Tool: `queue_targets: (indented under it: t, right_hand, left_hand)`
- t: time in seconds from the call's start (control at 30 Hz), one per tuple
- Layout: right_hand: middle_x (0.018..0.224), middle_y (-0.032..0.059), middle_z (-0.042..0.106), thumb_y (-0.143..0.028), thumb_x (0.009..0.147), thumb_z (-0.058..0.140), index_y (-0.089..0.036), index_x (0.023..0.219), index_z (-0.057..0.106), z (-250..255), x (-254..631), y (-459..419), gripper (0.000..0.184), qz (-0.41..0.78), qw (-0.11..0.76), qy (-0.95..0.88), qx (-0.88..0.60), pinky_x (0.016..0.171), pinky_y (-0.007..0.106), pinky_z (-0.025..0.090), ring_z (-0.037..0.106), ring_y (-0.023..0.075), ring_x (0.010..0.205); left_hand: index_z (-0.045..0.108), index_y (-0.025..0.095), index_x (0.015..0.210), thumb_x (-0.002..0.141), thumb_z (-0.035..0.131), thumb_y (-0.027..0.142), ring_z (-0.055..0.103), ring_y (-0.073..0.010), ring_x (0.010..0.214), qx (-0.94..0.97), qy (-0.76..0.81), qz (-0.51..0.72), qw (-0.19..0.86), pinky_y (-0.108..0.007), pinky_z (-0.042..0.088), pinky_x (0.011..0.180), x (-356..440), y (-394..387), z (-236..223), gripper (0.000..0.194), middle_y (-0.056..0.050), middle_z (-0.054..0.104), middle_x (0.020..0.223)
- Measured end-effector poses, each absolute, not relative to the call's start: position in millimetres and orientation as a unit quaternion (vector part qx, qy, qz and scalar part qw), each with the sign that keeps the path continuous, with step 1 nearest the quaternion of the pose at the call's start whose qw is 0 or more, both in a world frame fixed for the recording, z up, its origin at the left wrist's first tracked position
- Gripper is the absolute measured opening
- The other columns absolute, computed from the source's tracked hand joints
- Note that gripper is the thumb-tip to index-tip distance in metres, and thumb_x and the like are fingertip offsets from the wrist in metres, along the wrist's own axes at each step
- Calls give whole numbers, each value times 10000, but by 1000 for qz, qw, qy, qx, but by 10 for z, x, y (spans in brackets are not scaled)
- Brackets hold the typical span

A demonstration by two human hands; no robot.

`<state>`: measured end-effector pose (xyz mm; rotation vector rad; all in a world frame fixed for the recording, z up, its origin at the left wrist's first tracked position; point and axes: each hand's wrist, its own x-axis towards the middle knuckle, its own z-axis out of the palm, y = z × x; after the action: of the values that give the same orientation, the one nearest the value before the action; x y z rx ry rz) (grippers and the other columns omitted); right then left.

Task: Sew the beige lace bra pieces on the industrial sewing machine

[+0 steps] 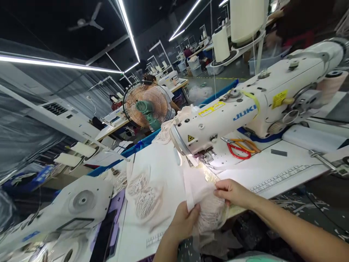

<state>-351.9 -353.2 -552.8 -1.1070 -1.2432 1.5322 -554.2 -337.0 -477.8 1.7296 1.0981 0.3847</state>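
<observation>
Pale lace fabric (212, 214) lies at the near side of the white sewing machine (218, 123), its far end running up beneath the needle area and its lacy part hanging toward the tabletop's (169, 171) near edge. The left hand (187, 218) pinches the fabric between thumb and fingers; the right hand (227, 191) pinches its right border. The sewing machine's head overhangs the fabric's far end, partly hiding it. To the sewing machine's right, by the base of its arm, lie red-handled scissors (239, 153) and an orange-handled tool (247, 146). Left of the sewing machine rests another lace piece (145, 196), with a second machine (79, 203) farther left. Beyond the sewing machine's head stands a fan (147, 105); thread cones (220, 44) rise behind its arm.
</observation>
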Motion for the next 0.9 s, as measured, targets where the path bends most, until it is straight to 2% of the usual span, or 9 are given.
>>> queue_targets:
  t: [0.07, 0.17, 0.27, 0.43, 0.67, 0.8, 0.9]
  right_hand:
    - [525, -76, 324, -388, 715, 537, -192, 543, 331, -5542, -3524, -3517, 332, 609, 420, -507, -442, 414, 193, 351, 393, 57, 428]
    - [521, -77, 338, -362, 712, 516, -190, 543, 340, -5557, -3518, -3489, 299, 612, 408, -522, -431, 395, 187, 349, 399, 55, 411]
    - [523, -78, 344, -322, 704, 500, -189, 544, 340, -5550, -3507, -3463, 262, 614, 397, -534, -425, 388, 182, 359, 407, 53, 401]
    - [495, -81, 342, -250, 695, 473, -186, 540, 344, -5509, -3521, -3462, 212, 602, 390, -551, -427, 378, 161, 318, 406, 48, 392]
    - [468, -83, 298, -185, 716, 443, -193, 528, 301, -5474, -3541, -3458, 235, 540, 384, -588, -464, 388, 174, 265, 362, 49, 393]
    - [458, -78, 306, -147, 700, 483, -183, 497, 303, -5423, -3543, -3438, 274, 501, 391, -591, -498, 437, 193, 235, 321, 54, 443]
    - [458, -74, 325, -132, 704, 498, -181, 487, 311, -5372, -3554, -3443, 291, 471, 391, -590, -527, 471, 203, 239, 327, 63, 474]
  left_hand:
    - [690, 128, 982, 829, 481, 509, 607, -252, 871, 722, 471, 150, 483, -339, 447, 878, -5523, -3399, -4814, 461, -105, 693, 943]
    - [633, 109, 1107, 795, 494, 592, 557, -280, 1067, 701, 519, 169, 460, -352, 392, 980, -5514, -3424, -4959, 592, -140, 643, 1112]
    - [618, 105, 1123, 750, 511, 651, 527, -285, 1126, 679, 541, 197, 456, -350, 356, 1026, -5511, -3396, -5105, 671, -148, 622, 1158]
    - [651, 90, 1045, 686, 517, 716, 565, -306, 1046, 670, 556, 212, 444, -357, 391, 979, -5519, -3331, -5291, 734, -162, 658, 1057]
    - [672, 115, 897, 691, 546, 667, 576, -316, 935, 647, 591, 213, 432, -410, 411, 884, -5438, -3324, -5363, 602, -149, 665, 886]
    - [636, 145, 729, 715, 543, 638, 566, -273, 832, 685, 542, 185, 451, -363, 428, 795, -5302, -3246, -5258, 502, -104, 642, 759]
    - [526, 182, 520, 684, 575, 637, 507, -207, 635, 704, 537, 182, 428, -317, 417, 654, -5231, -3189, -5195, 486, -44, 549, 560]
